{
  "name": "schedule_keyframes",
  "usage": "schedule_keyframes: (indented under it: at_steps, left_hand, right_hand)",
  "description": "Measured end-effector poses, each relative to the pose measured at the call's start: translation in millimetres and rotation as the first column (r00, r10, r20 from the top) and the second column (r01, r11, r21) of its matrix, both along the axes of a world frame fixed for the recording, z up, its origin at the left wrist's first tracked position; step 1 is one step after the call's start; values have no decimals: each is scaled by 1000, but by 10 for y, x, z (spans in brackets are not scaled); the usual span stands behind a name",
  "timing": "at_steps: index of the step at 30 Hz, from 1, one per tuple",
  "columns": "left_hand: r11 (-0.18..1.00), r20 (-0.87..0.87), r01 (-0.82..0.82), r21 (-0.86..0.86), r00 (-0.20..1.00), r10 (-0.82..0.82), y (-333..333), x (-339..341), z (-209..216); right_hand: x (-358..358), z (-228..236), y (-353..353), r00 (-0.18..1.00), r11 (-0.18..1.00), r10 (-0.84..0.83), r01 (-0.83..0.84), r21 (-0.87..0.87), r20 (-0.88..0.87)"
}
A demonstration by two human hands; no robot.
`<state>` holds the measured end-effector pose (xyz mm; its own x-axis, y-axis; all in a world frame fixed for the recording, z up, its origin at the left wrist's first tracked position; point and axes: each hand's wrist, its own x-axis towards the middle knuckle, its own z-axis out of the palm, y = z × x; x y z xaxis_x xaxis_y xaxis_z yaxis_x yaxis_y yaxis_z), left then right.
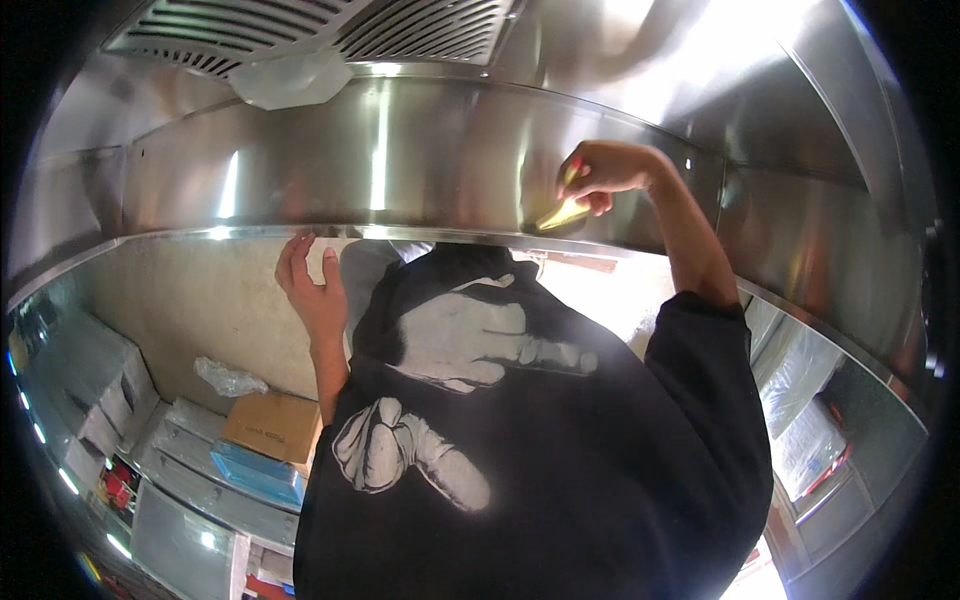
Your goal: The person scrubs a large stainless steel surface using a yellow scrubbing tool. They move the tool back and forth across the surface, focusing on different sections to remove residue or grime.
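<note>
My right hand (607, 172) is closed around a small hand tool (565, 213) with a red end and a yellow, flat, tapering part. Its exact kind does not show. The yellow part points down and left, against or close to the brushed steel panel (455, 160), just above the panel's lower rim. My left hand (316, 287) is raised at the left, thumb and fingers apart, holding nothing. Its fingertips reach the steel rim (330, 234); whether they press on it I cannot tell.
Slatted metal filters (420, 35) sit at the top of the steel hood, beside a pale translucent cup-like piece (290, 80). Below left are a cardboard box (272, 425), a blue box (255, 472), crumpled plastic wrap (228, 377) and steel cabinets (185, 540). Plastic-wrapped goods (808, 450) stand at right.
</note>
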<state>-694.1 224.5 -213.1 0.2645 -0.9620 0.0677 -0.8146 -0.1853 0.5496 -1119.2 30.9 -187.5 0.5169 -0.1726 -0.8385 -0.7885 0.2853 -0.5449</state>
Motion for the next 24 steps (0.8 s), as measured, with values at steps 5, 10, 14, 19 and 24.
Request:
schedule_keyframes:
  at_steps: [5, 10, 14, 19, 24]
  left_hand:
    - [995, -77, -102, -12, 992, 101, 155, 89, 19]
    - [983, -174, -173, -55, 971, 161, 157, 392, 58]
    - [979, -235, -202, 12, 951, 200, 228, 843, 56]
    - [956, -221, -290, 34, 931, 290, 330, 1620, -51]
    - [974, -166, -218, -56, 964, 206, 286, 2442, -132]
  right_hand:
    - [916, -300, 29, 928, 982, -184, 187, 22, 323]
    - [1880, -413, -145, 949, 992, -103, 120, -39, 299]
    - [2869, -532, -162, 808, 952, -264, 307, 7, 527]
    - [4160, -581, -253, 889, 960, -137, 228, -164, 436]
    - [5492, -564, -192, 817, 916, -289, 388, -104, 499]
